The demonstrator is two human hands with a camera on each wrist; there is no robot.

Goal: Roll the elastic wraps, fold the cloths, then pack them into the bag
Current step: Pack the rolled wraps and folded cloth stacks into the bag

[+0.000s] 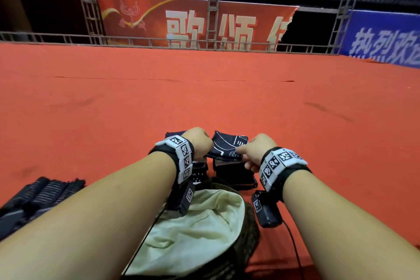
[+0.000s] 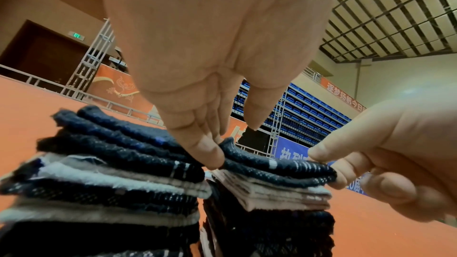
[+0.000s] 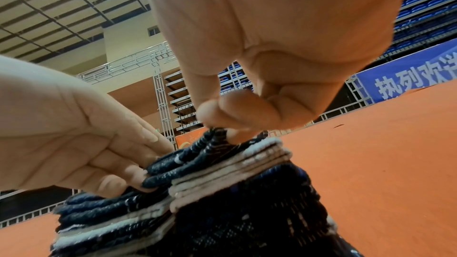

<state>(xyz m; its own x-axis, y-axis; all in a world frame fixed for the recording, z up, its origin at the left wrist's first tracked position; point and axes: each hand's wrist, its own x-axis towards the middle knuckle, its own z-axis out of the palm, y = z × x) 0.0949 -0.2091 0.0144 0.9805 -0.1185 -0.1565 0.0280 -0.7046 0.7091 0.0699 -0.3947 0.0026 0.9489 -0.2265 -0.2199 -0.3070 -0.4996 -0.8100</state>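
Observation:
A folded navy cloth (image 1: 227, 146) with white lines lies on top of the right of two stacks of folded cloths (image 1: 234, 175). My right hand (image 1: 254, 152) pinches its right corner between thumb and forefinger, seen close in the right wrist view (image 3: 220, 124). My left hand (image 1: 197, 143) is at the cloth's left edge; its straight fingertips (image 2: 212, 155) press there while the thumb stays apart above. The left stack (image 2: 111, 183) stands beside it, touching. The bag (image 1: 197, 229), cream-lined and open, lies just in front of the stacks under my wrists.
Dark striped wraps (image 1: 41, 195) lie on the orange carpet (image 1: 204, 98) at the near left. A metal rail (image 1: 159, 41) and banners bound the carpet at the far end. A cable (image 1: 293, 245) runs from the right wrist camera.

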